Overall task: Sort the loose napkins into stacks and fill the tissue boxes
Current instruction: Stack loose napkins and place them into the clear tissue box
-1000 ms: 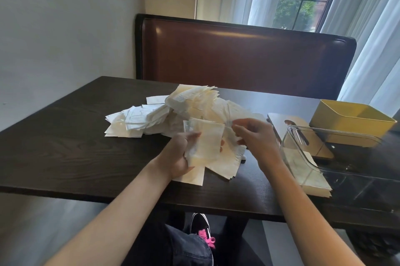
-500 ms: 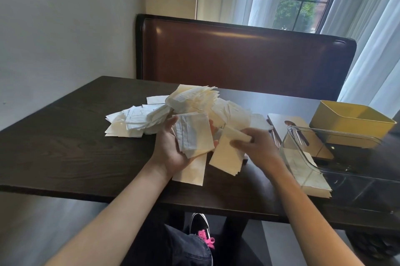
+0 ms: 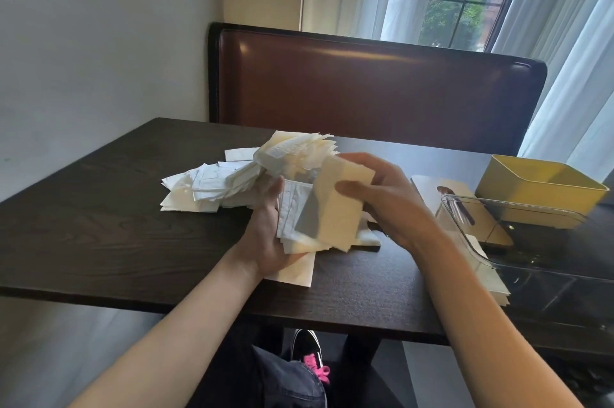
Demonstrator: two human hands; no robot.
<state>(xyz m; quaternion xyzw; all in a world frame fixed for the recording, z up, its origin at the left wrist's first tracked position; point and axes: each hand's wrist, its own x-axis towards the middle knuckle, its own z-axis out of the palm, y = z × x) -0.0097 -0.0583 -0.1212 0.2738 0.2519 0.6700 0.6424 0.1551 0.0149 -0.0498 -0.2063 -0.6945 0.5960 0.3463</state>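
Note:
A loose heap of white napkins [image 3: 232, 181] lies on the dark table [image 3: 99, 228]. My left hand [image 3: 269, 231] holds a small stack of napkins [image 3: 292, 225] upright above the table. My right hand [image 3: 382, 201] pinches a single cream napkin [image 3: 339, 208] and lays it against that stack. One napkin [image 3: 299, 271] lies flat under my left wrist. A clear tissue box [image 3: 531, 248] stands at the right with napkins [image 3: 488, 271] inside. Behind it stands a yellow box [image 3: 538, 188].
A flat lid with a slot [image 3: 461, 205] lies between the heap and the boxes. A brown padded bench back [image 3: 365, 92] runs along the far side of the table. The table's near edge crosses just in front of my forearms.
My right hand lifted a cream napkin from the table and brought it up and left onto the stack in my left hand. My left hand moved slightly down and right.

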